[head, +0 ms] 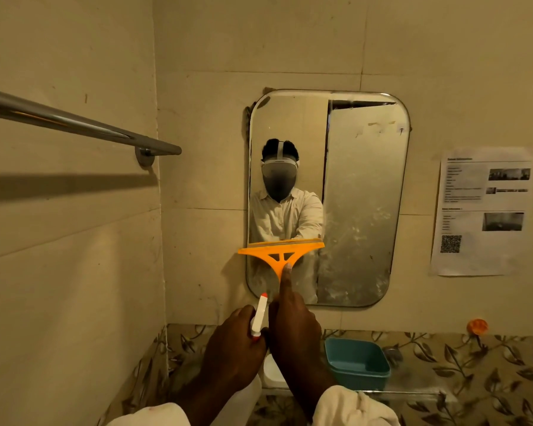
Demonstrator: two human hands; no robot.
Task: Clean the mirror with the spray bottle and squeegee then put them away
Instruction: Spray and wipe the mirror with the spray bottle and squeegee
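Note:
A rounded mirror [363,192] hangs on the tiled wall, streaked and spotted on its right half. My right hand [294,327] grips the handle of an orange squeegee [279,250], index finger stretched along it. The blade lies flat against the lower left of the glass. My left hand [233,348] holds a white spray bottle [259,315] with a red nozzle, just left of my right hand and below the mirror. The bottle's body is hidden by my fingers.
A metal towel bar [74,123] juts from the left wall. A teal plastic tub [356,362] sits on the leaf-patterned counter [474,379] under the mirror. A printed sheet [482,210] is stuck to the wall at right, an orange round object [477,326] below it.

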